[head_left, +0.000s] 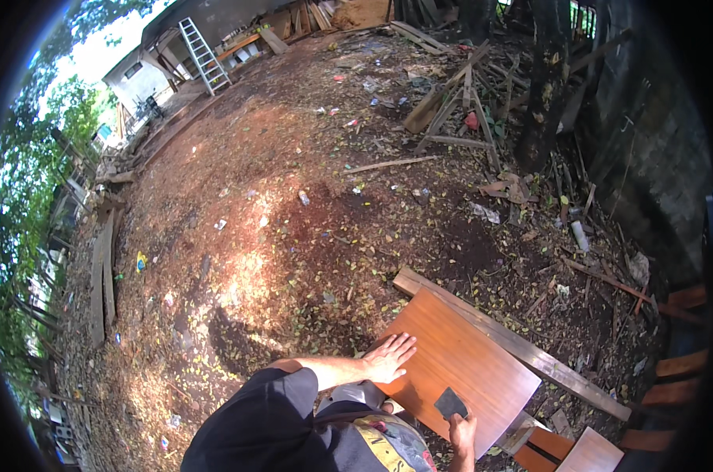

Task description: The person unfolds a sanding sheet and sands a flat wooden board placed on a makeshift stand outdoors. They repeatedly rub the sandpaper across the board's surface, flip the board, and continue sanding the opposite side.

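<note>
A reddish-brown wooden panel [462, 354] with a smooth sheen lies before me at the lower right. My left hand [390, 358] rests flat on its left part, fingers spread and holding nothing. Near the panel's lower edge, my right hand [462, 433] grips a flat dark grey square piece [451, 403] by one corner. It looks like a piece of sandpaper; whether its face touches the wood I cannot tell.
A long rough timber beam [545, 363] runs along the panel's far side. More wooden panels [592, 452] lie at the lower right. Scrap boards [458, 102] lean in a heap near a tree trunk. Leaves and litter cover the ground. A ladder [205, 57] stands far off.
</note>
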The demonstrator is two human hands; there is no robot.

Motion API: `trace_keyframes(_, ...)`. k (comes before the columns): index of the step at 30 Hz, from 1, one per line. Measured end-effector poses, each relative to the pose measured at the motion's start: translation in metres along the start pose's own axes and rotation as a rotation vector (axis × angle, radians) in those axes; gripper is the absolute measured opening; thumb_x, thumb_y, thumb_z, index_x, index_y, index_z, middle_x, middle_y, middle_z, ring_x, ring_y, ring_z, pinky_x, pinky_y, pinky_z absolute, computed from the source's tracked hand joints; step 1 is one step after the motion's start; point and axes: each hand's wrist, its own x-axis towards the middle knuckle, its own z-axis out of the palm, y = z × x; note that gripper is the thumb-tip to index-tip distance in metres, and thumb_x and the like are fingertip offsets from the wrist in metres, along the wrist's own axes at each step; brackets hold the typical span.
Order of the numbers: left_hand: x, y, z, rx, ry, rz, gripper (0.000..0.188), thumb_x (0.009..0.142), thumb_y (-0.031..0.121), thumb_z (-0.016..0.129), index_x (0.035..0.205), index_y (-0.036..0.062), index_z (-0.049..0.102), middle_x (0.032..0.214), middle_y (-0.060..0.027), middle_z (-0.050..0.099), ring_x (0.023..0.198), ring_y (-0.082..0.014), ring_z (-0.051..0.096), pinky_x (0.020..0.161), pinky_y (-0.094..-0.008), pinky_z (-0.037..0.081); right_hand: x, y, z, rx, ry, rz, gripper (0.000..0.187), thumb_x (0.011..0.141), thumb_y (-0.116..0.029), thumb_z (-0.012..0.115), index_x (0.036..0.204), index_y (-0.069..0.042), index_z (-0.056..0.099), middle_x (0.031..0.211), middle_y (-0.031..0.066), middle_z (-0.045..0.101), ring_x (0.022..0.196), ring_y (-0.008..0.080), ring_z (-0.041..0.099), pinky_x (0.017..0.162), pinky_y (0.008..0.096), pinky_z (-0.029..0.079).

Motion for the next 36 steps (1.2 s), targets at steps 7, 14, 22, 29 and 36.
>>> trace_keyframes(7,0.004,-0.005,-0.005,0.006,0.013,-0.021,0.076,0.100,0.038,0.055,0.159,-0.0038,0.031,0.170,-0.0253,0.017,0.158,-0.0438,0.013,0.128,-0.0557,0.014,0.002,0.000,-0.001,-0.022,-0.013,0.007,0.055,0.081,-0.002,0.053,0.135,0.004,0.064,0.078,0.0032,0.065,0.059,0.0090,0.052,0.052,0.0261,0.041)
trace_keyframes(14,-0.003,-0.005,-0.002,-0.011,-0.005,-0.017,0.075,0.100,0.039,0.055,0.158,-0.0032,0.032,0.169,-0.0251,0.019,0.158,-0.0436,0.014,0.128,-0.0569,0.015,-0.005,-0.021,0.005,0.021,0.003,0.031,0.055,0.081,-0.001,0.054,0.135,0.004,0.064,0.073,0.0011,0.062,0.056,0.0075,0.050,0.049,0.0259,0.039)
trace_keyframes(22,-0.004,-0.006,0.002,-0.011,0.021,-0.009,0.072,0.100,0.039,0.056,0.156,-0.0022,0.037,0.168,-0.0251,0.021,0.157,-0.0439,0.017,0.126,-0.0594,0.018,0.001,-0.007,0.004,-0.027,-0.002,-0.021,0.055,0.081,-0.001,0.054,0.135,0.003,0.063,0.070,0.0013,0.060,0.053,0.0080,0.049,0.047,0.0268,0.039)
trace_keyframes(29,-0.002,-0.003,-0.002,-0.006,0.021,-0.005,0.071,0.100,0.038,0.056,0.156,-0.0024,0.037,0.167,-0.0251,0.023,0.157,-0.0440,0.017,0.125,-0.0606,0.019,-0.001,-0.006,0.007,-0.017,0.000,-0.051,0.054,0.082,-0.001,0.054,0.135,0.005,0.063,0.069,0.0012,0.060,0.053,0.0081,0.048,0.046,0.0266,0.038)
trace_keyframes(36,-0.001,-0.002,-0.005,-0.030,0.006,-0.013,0.071,0.099,0.038,0.056,0.155,-0.0026,0.038,0.166,-0.0248,0.026,0.156,-0.0438,0.018,0.126,-0.0602,0.019,-0.001,-0.003,0.005,-0.019,-0.027,-0.018,0.050,0.082,-0.002,0.054,0.130,0.006,0.064,0.077,0.0034,0.064,0.059,0.0086,0.052,0.051,0.0264,0.041)
